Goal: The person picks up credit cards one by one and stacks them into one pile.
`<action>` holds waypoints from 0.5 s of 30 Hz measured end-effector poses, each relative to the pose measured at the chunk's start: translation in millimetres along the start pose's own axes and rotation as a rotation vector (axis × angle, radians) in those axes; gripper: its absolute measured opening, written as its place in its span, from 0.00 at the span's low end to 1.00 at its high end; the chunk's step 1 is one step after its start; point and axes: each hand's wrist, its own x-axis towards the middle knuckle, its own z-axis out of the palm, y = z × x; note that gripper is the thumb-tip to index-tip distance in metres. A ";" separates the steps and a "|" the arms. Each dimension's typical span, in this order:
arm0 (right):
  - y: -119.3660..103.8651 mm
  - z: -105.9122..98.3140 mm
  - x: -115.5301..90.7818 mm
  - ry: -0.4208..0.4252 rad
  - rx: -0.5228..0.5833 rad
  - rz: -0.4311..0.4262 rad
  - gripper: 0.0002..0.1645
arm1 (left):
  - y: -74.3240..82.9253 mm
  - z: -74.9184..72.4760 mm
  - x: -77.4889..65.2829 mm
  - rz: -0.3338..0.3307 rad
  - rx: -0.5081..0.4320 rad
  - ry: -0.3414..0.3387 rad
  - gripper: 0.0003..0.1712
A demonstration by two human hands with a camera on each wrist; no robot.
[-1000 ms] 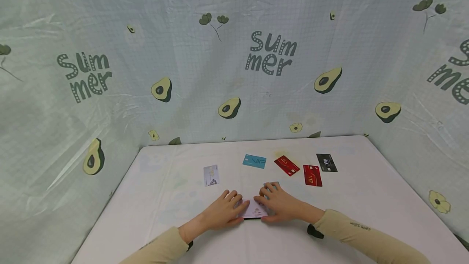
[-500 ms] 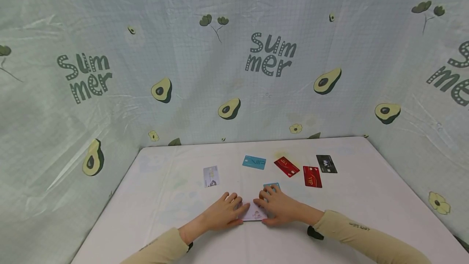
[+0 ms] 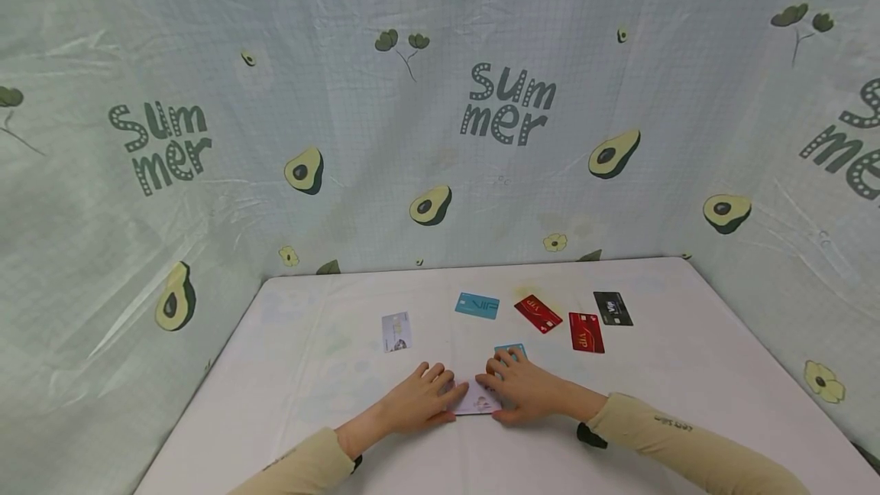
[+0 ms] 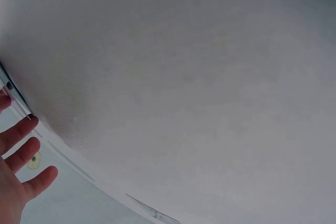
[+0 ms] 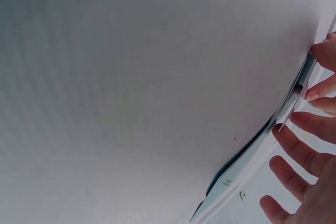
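A pale lilac card (image 3: 476,401) lies low on the white table between the two hands, a thin dark line along its near edge. My left hand (image 3: 422,397) pinches its left side with thumb and forefinger, the other fingers spread. At the right side, my right hand (image 3: 525,388) pinches it the same way. Beyond the right fingertips, a blue card (image 3: 510,346) is partly covered by that hand. In the left wrist view the fingertips meet the card's edge (image 4: 17,99). The right wrist view has the card edge-on (image 5: 297,94) against the fingers.
Further back lie a silver-white card (image 3: 396,331), a blue VIP card (image 3: 477,305), two red VIP cards, one slanted (image 3: 538,313) and one more upright (image 3: 587,333), and a black VIP card (image 3: 613,308). A printed curtain (image 3: 371,235) surrounds the table's back and sides.
The dark strip below the lilac card has thinned to a line. My right fingers have drawn slightly nearer, showing more of the blue card. Left hand nearly still.
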 end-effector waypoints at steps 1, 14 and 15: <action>0.4 0.3 -0.1 0.002 0.001 -0.005 0.31 | 0.2 0.5 0.0 0.001 -0.002 -0.002 0.26; 3.9 4.8 1.8 -0.026 0.015 -0.014 0.30 | -0.6 1.0 0.0 0.018 0.019 -0.001 0.25; 4.0 5.0 1.6 -0.022 0.016 -0.017 0.30 | -0.6 1.2 0.0 0.021 0.019 -0.003 0.25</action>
